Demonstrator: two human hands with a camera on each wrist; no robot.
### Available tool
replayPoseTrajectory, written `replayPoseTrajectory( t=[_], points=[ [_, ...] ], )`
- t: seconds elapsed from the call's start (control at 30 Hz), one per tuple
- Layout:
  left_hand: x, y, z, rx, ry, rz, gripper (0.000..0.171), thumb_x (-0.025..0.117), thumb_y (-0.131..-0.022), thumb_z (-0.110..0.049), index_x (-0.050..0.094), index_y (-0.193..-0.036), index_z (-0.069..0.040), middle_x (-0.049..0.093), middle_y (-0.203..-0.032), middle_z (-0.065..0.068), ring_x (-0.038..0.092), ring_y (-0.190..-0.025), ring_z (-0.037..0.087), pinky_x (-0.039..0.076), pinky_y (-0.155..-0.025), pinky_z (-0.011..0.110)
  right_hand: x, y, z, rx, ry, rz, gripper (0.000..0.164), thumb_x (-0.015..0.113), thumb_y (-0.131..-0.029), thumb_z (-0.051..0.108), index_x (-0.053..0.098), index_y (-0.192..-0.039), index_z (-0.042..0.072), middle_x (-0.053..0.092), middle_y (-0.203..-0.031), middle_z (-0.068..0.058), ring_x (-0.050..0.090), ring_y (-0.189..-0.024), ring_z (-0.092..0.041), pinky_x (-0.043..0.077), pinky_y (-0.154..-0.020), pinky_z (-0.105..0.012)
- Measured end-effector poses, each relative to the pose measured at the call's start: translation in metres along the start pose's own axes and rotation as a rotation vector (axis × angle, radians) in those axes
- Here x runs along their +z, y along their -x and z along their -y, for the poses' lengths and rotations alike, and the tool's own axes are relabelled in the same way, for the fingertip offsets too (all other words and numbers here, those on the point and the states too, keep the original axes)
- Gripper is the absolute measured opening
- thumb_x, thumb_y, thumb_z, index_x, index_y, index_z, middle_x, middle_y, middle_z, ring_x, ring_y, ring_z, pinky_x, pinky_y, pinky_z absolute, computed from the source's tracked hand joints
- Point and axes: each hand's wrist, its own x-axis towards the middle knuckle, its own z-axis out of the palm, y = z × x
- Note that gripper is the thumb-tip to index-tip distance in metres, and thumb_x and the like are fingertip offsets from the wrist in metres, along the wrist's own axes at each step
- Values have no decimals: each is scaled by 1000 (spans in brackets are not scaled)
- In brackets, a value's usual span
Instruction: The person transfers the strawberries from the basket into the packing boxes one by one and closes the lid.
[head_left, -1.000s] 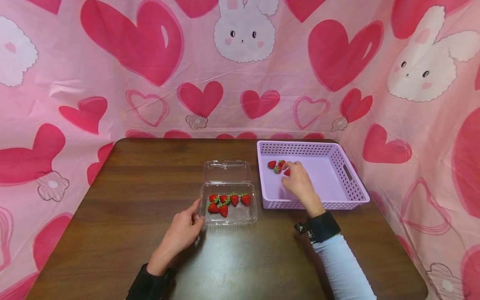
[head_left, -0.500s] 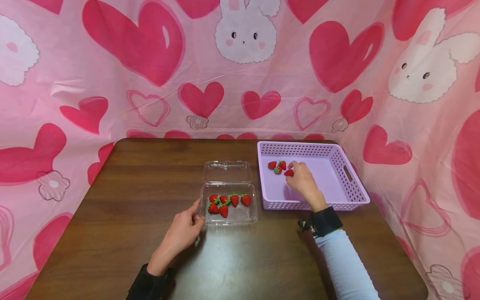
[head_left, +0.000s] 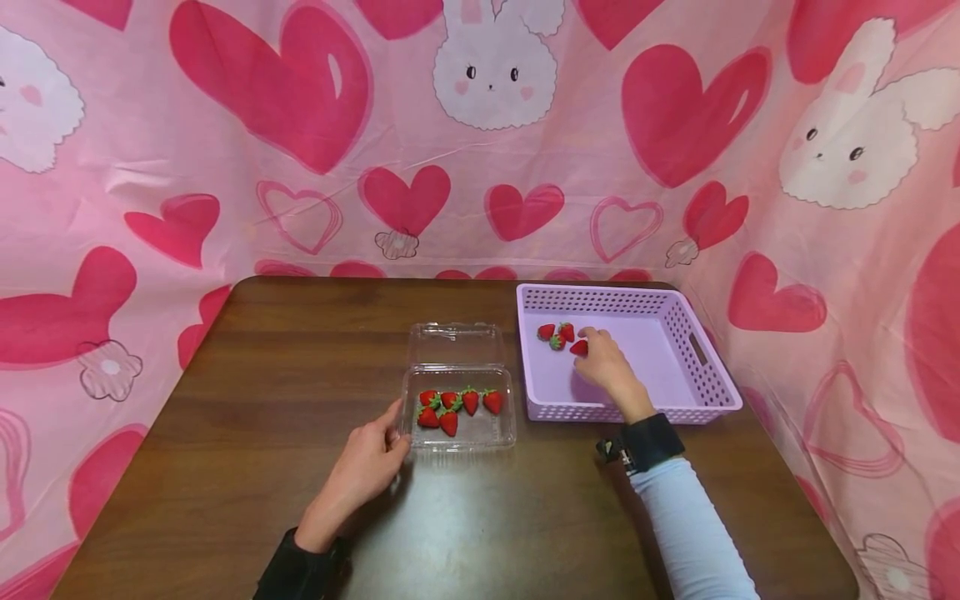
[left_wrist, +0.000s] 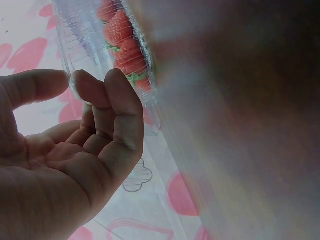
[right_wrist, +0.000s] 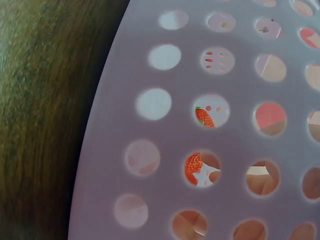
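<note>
My left hand (head_left: 363, 462) pinches the left rim of an open clear plastic clamshell box (head_left: 483, 432) between thumb and fingers; the left wrist view shows the pinch close up. Several strawberries (head_left: 447, 423) lie in the box's base. Inside the lilac basket (head_left: 540, 408), my right hand (head_left: 606, 367) has thumb and forefinger around a strawberry (head_left: 579, 347), which lies low over the floor. Beside it sit three more strawberries (head_left: 557, 342). Through the holes of the basket wall (right_wrist: 170, 130), the right wrist view shows red strawberry (right_wrist: 193, 165) against a fingertip; much of the hand is hidden.
The box's lid (head_left: 456, 343) is folded back on the dark wooden table (head_left: 315, 358). A pink cloth (head_left: 465, 150) with hearts and rabbits hangs behind and beside the table. The basket stands at the back right, its right wall having a handle slot (head_left: 697, 348).
My right hand has shifted slightly to the right within the basket, so the strawberry at its fingers shows more. My left hand keeps its hold on the box.
</note>
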Motion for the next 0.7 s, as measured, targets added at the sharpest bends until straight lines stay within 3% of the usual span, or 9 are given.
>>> replayPoseTrajectory(
  t=[0.2, 0.57, 0.7],
  points=[
    [1, 0, 1, 24, -6, -16, 68, 65, -99, -9, 39, -161, -2, 52, -72, 7, 50, -54, 19, 40, -46, 29, 1, -4, -2, -14, 18, 63, 59, 55, -90, 3, 49, -147, -12, 54, -143, -33, 50, -134, -50, 39, -111, -60],
    [1, 0, -1, 27, -13, -24, 68, 65, -99, -9, 40, -161, -2, 52, -73, 7, 50, -55, 18, 39, -47, 28, 4, -4, -2, 22, 34, 71, 50, 60, -93, 7, 59, -140, -7, 60, -137, -32, 55, -129, -50, 44, -104, -61],
    [1, 0, 0, 21, -12, -21, 68, 65, -99, -9, 40, -161, -2, 52, -74, 7, 49, -55, 18, 40, -47, 28, 5, -3, -2, 22, 39, 66, 45, 67, -92, 10, 63, -133, -6, 65, -128, -31, 61, -120, -49, 48, -98, -61]
  ],
)
